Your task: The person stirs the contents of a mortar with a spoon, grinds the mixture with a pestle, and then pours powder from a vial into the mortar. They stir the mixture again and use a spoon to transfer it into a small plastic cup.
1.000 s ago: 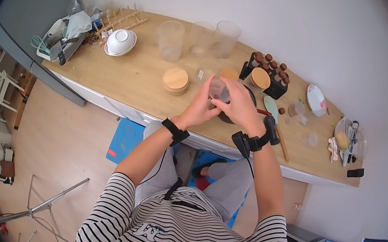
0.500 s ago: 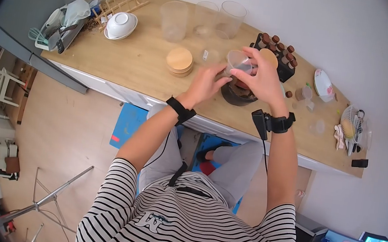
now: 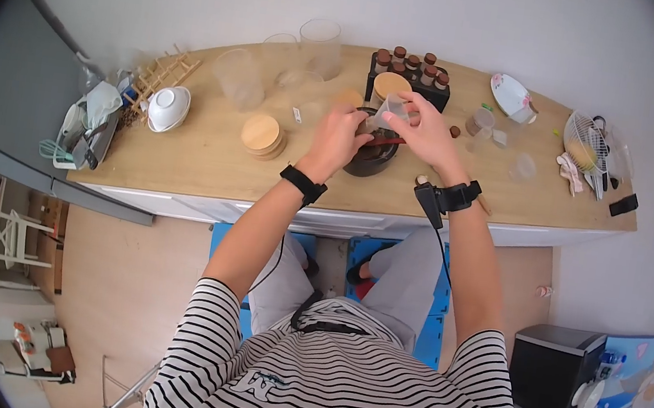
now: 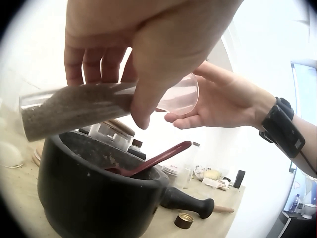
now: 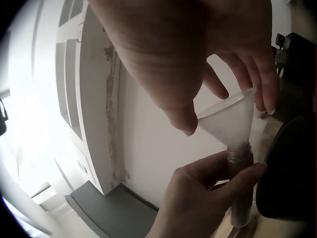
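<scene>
My left hand (image 3: pixel 336 141) grips a narrow glass spice bottle (image 4: pixel 74 110), tilted nearly sideways in the left wrist view and filled with brownish powder. A clear plastic funnel (image 5: pixel 230 121) sits at the bottle's mouth. The thumb and fingers of my right hand (image 3: pixel 428 139) hold the funnel by its wide rim. Both hands are close above a deep black bowl (image 4: pixel 99 193). Inside it leans a dark red spoon (image 4: pixel 161 157), handle over the rim. Beside the bowl lie a black handle (image 4: pixel 190 202) and a small round cap (image 4: pixel 184 220).
A black rack (image 3: pixel 432 94) of brown-capped bottles stands behind the hands. Left are a wood-lidded jar (image 3: pixel 262 134), tall clear containers (image 3: pixel 240 81) and an upturned white bowl (image 3: pixel 168 107). A floral dish (image 3: pixel 511 98) and wire basket (image 3: pixel 586 139) are on the right.
The head view has shifted. Earlier the funnel's mouth faced more upward between the hands; now funnel and bottle are tilted sideways over the bowl, and the red spoon shows more. Both hands keep their hold.
</scene>
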The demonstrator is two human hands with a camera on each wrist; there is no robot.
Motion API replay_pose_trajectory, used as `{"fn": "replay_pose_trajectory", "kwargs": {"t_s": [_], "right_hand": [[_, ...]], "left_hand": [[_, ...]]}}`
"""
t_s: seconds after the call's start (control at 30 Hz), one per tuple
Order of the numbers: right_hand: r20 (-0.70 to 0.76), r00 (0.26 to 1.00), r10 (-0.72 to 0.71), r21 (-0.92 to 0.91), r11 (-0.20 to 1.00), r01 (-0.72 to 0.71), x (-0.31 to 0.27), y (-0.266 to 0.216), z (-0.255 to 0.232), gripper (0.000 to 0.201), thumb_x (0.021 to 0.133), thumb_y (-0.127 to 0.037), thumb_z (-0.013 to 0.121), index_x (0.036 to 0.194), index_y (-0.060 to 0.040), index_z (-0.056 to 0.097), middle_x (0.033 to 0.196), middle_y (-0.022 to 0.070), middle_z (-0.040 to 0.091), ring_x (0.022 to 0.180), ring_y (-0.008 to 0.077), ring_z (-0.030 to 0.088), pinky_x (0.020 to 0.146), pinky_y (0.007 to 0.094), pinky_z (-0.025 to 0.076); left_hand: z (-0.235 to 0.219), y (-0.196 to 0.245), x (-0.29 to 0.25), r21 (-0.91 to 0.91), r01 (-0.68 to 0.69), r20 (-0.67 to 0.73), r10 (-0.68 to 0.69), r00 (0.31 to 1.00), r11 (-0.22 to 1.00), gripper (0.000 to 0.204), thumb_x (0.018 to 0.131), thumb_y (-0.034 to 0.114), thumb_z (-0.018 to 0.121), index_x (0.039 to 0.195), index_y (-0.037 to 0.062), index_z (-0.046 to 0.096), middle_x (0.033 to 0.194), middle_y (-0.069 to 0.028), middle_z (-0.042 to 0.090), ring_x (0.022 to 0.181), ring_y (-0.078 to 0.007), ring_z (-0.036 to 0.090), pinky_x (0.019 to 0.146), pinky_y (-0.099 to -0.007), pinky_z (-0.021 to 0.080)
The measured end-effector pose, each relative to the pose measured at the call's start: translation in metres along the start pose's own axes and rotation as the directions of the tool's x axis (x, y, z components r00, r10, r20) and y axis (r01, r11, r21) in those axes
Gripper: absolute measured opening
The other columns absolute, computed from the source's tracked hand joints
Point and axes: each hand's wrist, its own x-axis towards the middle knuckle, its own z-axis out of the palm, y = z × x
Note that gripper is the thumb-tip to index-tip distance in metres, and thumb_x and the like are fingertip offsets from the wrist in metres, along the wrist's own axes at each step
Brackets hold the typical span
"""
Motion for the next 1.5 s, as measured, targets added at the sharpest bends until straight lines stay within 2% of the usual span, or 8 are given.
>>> {"fn": "replay_pose_trajectory", "kwargs": {"t_s": [0.33, 0.53, 0.73, 0.83, 1.03, 1.2, 1.33, 1.5], "right_hand": [[-0.214, 0.939, 0.271, 0.528, 0.84, -0.122, -0.01, 0.035, -0.054, 0.067, 0.092, -0.038, 0.079, 0.146, -0.0068, 0.053, 0.112, 0.0111, 0.063, 0.085, 0.0167, 0.066, 0.079, 0.03, 0.055], [-0.253, 0.904, 0.346, 0.053, 0.937, -0.344, -0.031, 0.081, -0.048, 0.064, 0.088, -0.037, 0.083, 0.135, -0.0031, 0.054, 0.114, 0.0174, 0.063, 0.098, 0.0302, 0.066, 0.086, 0.0405, 0.055], [-0.155, 0.98, -0.121, -0.346, 0.936, 0.061, -0.023, 0.114, 0.007, 0.077, 0.075, -0.031, 0.089, 0.134, -0.0053, 0.048, 0.116, 0.021, 0.059, 0.114, 0.0397, 0.06, 0.094, 0.0459, 0.049], [0.021, 1.0, -0.012, -0.56, 0.828, 0.022, -0.016, 0.113, 0.02, 0.07, 0.078, -0.025, 0.085, 0.134, -0.0071, 0.047, 0.124, 0.0221, 0.058, 0.121, 0.0423, 0.057, 0.098, 0.0518, 0.047], [-0.319, 0.904, -0.285, -0.547, 0.834, 0.07, -0.045, 0.113, 0.018, 0.056, 0.079, -0.02, 0.083, 0.126, -0.0073, 0.054, 0.122, 0.0176, 0.057, 0.12, 0.0415, 0.056, 0.098, 0.0533, 0.044], [-0.192, 0.976, -0.101, -0.61, 0.791, -0.038, -0.104, 0.103, 0.019, 0.037, 0.088, -0.021, 0.073, 0.118, -0.0038, 0.059, 0.105, 0.0158, 0.059, 0.078, 0.0336, 0.07, 0.063, 0.0437, 0.058], [-0.236, 0.967, 0.1, -0.646, 0.727, -0.233, -0.115, 0.093, 0.047, 0.041, 0.088, -0.029, 0.077, 0.111, -0.0028, 0.055, 0.104, 0.0205, 0.057, 0.084, 0.0361, 0.07, 0.069, 0.0475, 0.06], [-0.279, 0.96, -0.036, -0.693, 0.699, -0.175, -0.111, 0.125, 0.068, 0.034, 0.088, -0.022, 0.076, 0.111, -0.0012, 0.061, 0.107, 0.0193, 0.056, 0.09, 0.0337, 0.068, 0.072, 0.0438, 0.059]], "left_hand": [[-0.002, -0.003, 0.0, 0.004, -0.052, -0.093, 0.052, 0.994, 0.999, 0.033, 0.08, 0.014, 0.084, 0.108, 0.0003, 0.073, 0.098, -0.0173, 0.071, 0.094, -0.0401, 0.065, 0.082, -0.0468, 0.052], [-0.007, 0.002, -0.002, 0.166, -0.059, -0.104, 0.077, 0.992, 0.984, 0.034, 0.085, 0.021, 0.082, 0.111, 0.0009, 0.072, 0.098, -0.0212, 0.072, 0.091, -0.0431, 0.063, 0.082, -0.0488, 0.051], [-0.003, 0.0, -0.007, 0.203, -0.087, -0.048, 0.098, 0.994, 0.975, 0.036, 0.085, 0.025, 0.082, 0.112, 0.0025, 0.072, 0.094, -0.0162, 0.072, 0.088, -0.037, 0.061, 0.08, -0.0454, 0.05], [0.0, -0.003, -0.007, 0.208, -0.124, -0.048, 0.137, 0.989, 0.97, 0.036, 0.083, 0.025, 0.084, 0.109, 0.002, 0.073, 0.092, -0.0161, 0.072, 0.088, -0.0371, 0.061, 0.079, -0.0455, 0.05], [0.005, -0.013, -0.011, 0.161, -0.093, -0.057, 0.103, 0.993, 0.983, 0.037, 0.082, 0.026, 0.084, 0.107, 0.0009, 0.073, 0.09, -0.0178, 0.071, 0.086, -0.0374, 0.06, 0.078, -0.0461, 0.05], [0.006, -0.022, -0.017, 0.147, -0.063, -0.077, 0.075, 0.994, 0.987, 0.036, 0.083, 0.027, 0.085, 0.101, -0.0013, 0.073, 0.086, -0.0195, 0.07, 0.085, -0.0387, 0.059, 0.077, -0.0472, 0.049], [0.002, -0.017, -0.018, 0.111, -0.031, -0.099, 0.042, 0.994, 0.993, 0.035, 0.084, 0.026, 0.084, 0.097, -0.0029, 0.071, 0.084, -0.0206, 0.068, 0.085, -0.0394, 0.059, 0.075, -0.0478, 0.048], [-0.001, -0.017, -0.021, 0.018, 0.029, -0.075, -0.027, 0.997, 0.999, 0.035, 0.088, 0.028, 0.081, 0.096, -0.0038, 0.069, 0.08, -0.0217, 0.066, 0.08, -0.0408, 0.059, 0.073, -0.0488, 0.048]]}}
